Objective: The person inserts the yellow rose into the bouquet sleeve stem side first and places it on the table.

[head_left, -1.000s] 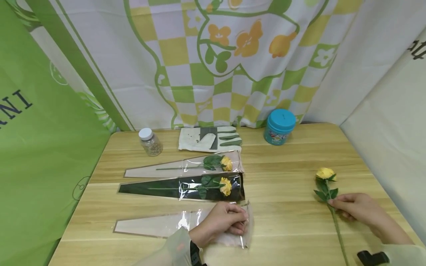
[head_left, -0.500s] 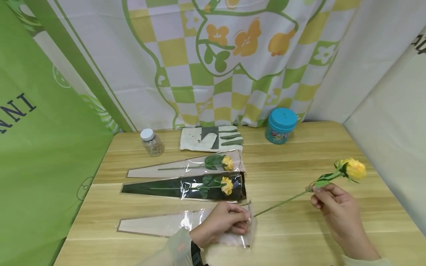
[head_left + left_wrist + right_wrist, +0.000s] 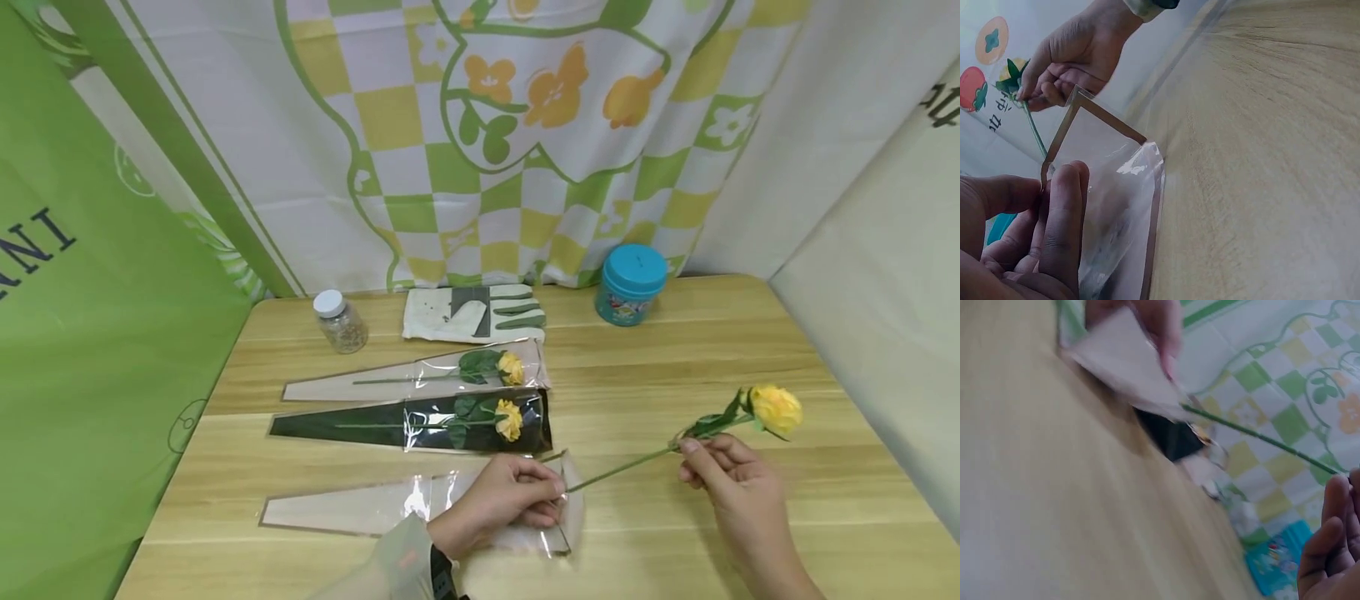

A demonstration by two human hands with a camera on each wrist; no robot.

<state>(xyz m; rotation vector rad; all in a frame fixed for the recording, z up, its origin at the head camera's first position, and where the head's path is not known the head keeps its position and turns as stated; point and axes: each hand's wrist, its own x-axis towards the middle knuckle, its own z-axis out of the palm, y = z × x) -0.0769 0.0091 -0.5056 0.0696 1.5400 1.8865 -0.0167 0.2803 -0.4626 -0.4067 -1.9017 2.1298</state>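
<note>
My right hand point(image 3: 746, 496) pinches a yellow artificial rose point(image 3: 776, 408) by its stem, just below the leaves. The bloom points right and the stem point(image 3: 1260, 435) slants down to the left. Its bottom end meets the wide mouth of a clear, pale-backed flower sleeve point(image 3: 337, 510); whether the tip is inside is hard to tell. With thumb and fingers, my left hand point(image 3: 506, 500) pinches that sleeve at its mouth edge. In the left wrist view, the brown-bordered back sheet point(image 3: 1107, 115) stands apart from the clear front.
Two sleeves, one black point(image 3: 307, 423) and one pale point(image 3: 322, 387), lie behind, each holding a yellow rose. Farther back are a white-capped jar point(image 3: 343, 325), a work glove point(image 3: 431, 312) and a blue tub point(image 3: 632, 285). A curtain point(image 3: 517, 200) hangs behind the wooden table point(image 3: 660, 375).
My right hand has lifted the rose, turned it bloom to the right and brought its stem end left to the sleeve's mouth. My left hand stays there; the sleeve's mouth has spread slightly.
</note>
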